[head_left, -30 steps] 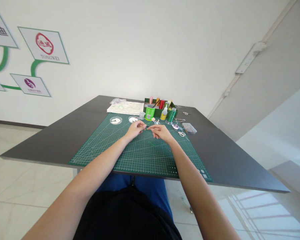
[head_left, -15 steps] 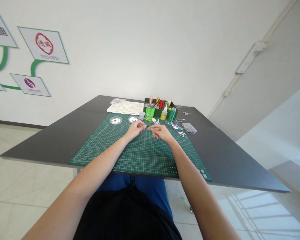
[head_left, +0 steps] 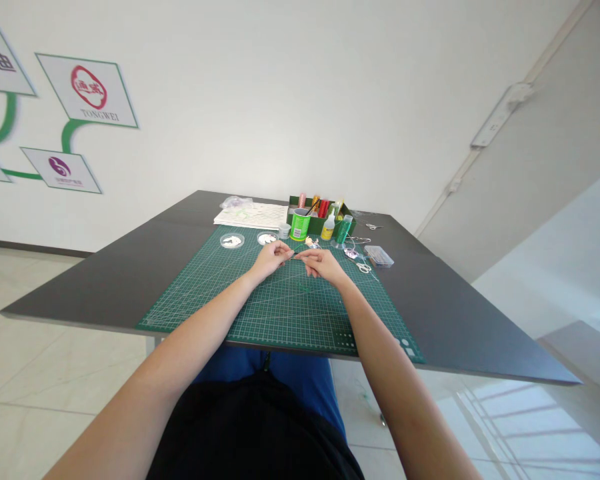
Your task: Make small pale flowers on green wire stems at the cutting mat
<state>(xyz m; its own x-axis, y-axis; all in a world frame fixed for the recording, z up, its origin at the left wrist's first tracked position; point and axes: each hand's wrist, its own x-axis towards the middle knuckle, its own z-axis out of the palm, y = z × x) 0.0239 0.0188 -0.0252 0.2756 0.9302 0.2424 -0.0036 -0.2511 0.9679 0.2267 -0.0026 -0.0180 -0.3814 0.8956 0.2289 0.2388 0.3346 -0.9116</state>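
Over the green cutting mat point(head_left: 200, 300), my two hands are close together with their fingertips nearly meeting. My left hand point(head_left: 273, 259) is closed in a pinch of thumb and forefinger. Facing it, my right hand point(head_left: 322, 264) pinches too, its other fingers curled beneath. A thin strand, too fine to make out clearly, spans the small gap between the fingertips. Below them, a fine green thread point(head_left: 304, 288) lies loosely over the mat and blends into its colour. Past my fingers are some small pale pieces point(head_left: 312, 243) on the mat.
Behind my hands stand a green can point(head_left: 300, 225), a glue bottle point(head_left: 328, 228), a green thread spool point(head_left: 345, 229) and a green box point(head_left: 350, 223) of coloured spools. Shallow dishes point(head_left: 232, 241) sit left; scissors point(head_left: 363, 267) and a clear case point(head_left: 379, 257) sit right.
Both hands hold almost the same place and the same pinch. Only the faint green thread below them seems to have shifted slightly.
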